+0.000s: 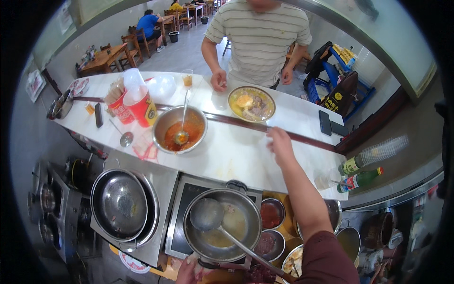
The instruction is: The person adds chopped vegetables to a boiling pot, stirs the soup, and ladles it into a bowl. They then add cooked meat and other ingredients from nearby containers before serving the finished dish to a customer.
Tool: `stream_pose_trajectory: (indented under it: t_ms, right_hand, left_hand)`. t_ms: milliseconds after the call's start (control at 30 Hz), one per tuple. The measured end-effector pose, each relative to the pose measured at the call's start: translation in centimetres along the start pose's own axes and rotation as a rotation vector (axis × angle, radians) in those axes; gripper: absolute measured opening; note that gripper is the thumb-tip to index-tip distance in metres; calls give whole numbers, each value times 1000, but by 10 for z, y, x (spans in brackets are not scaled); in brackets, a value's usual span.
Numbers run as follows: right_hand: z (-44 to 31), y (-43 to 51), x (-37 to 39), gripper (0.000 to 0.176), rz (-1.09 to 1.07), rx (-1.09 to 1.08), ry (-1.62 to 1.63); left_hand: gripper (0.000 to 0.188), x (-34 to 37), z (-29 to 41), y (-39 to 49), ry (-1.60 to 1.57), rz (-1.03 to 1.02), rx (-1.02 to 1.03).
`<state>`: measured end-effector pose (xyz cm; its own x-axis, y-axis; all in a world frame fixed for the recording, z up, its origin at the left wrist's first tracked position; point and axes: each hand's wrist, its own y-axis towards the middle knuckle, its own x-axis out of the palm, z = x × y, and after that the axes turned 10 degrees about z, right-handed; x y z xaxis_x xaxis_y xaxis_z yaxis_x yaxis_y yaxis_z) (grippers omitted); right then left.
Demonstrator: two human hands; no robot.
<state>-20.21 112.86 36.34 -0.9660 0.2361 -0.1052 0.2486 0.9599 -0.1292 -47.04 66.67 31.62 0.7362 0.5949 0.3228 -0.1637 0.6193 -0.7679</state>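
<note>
My right hand (279,143) reaches over the white counter (230,156) with nothing in it, just short of a bowl of soup with meat (252,103). At the bottom edge my left hand (187,269) is beside the near handle of a steel pot (222,224), on what looks like a cloth; its grip is partly hidden. A large ladle (207,214) lies across that pot, its handle running to the lower right, with shallow broth below. Left of the soup bowl is a steel bowl of red sauce (180,129) with a spoon in it.
A person (262,42) stands across the counter, hands near its edge. Red cups (140,106) and a small ladle (126,138) are at left, phones (325,123) and a green bottle (361,180) at right. Stacked steel pans (119,205) and ingredient bowls (272,213) flank the pot.
</note>
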Motion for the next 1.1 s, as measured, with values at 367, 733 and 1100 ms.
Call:
stream_pose_trajectory:
  t_ms: [367,733,1100]
  right_hand:
    - [22,-335,-213,79,-1013,68,-871]
    - [26,-439,-249,47,-847,503,-603]
    - [27,-437,-285,49,-816,528,-578]
  left_hand:
    - [34,0,-33,22,-231,-182,-31]
    - [41,-26,-69,6,-19,-223,-12]
    - [32,11,-145,-35,-282,-184,222]
